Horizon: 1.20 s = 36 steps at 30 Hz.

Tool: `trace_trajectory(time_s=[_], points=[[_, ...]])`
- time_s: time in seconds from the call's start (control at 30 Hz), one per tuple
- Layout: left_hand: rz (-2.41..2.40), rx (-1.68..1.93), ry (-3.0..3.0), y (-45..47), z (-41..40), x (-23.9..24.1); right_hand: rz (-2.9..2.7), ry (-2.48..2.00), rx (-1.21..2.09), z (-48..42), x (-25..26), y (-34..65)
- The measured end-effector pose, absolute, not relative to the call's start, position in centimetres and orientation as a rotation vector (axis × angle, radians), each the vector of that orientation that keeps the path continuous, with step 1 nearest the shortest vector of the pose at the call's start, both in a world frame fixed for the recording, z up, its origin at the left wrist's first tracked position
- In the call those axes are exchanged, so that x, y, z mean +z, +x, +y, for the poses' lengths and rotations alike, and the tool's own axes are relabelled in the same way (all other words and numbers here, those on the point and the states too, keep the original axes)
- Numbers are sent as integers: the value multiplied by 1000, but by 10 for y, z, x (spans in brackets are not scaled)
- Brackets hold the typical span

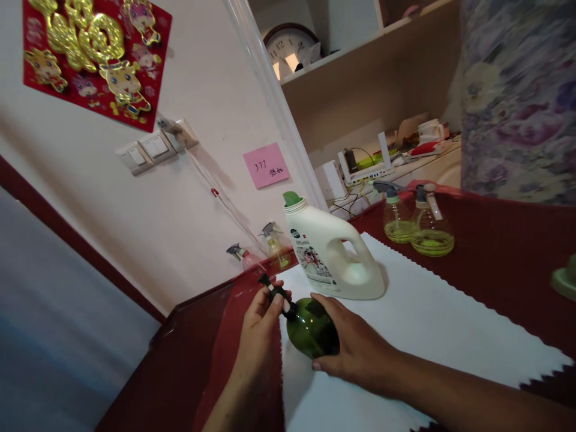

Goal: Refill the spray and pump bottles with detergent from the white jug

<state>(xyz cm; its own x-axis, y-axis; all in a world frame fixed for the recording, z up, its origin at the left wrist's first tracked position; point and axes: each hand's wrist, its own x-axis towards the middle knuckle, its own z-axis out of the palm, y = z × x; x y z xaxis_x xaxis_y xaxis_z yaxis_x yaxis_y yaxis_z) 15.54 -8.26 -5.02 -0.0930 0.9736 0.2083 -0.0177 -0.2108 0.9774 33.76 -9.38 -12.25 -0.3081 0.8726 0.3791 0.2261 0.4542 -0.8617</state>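
A dark green bottle (308,333) lies tilted on the white cloth (432,312) near the table's front. My right hand (355,342) wraps round its body from the right. My left hand (261,318) pinches the black pump head (275,293) at the bottle's neck. Just behind stands a white detergent jug (333,252) with a green cap and a handle.
Two clear spray bottles (416,225) with yellow-green liquid stand at the back on the red table (504,264). Two smaller spray bottles (270,245) sit against the wall. A pink note (265,165), switches and a shelf with a clock are behind. A person in flowered cloth (517,96) stands at right.
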Motion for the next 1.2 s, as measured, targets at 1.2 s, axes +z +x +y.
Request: trace_trajectory(time_s=[1.2], points=[[1191, 1792, 1370, 99, -77, 3, -1772, -1031, 948, -93, -127, 340]])
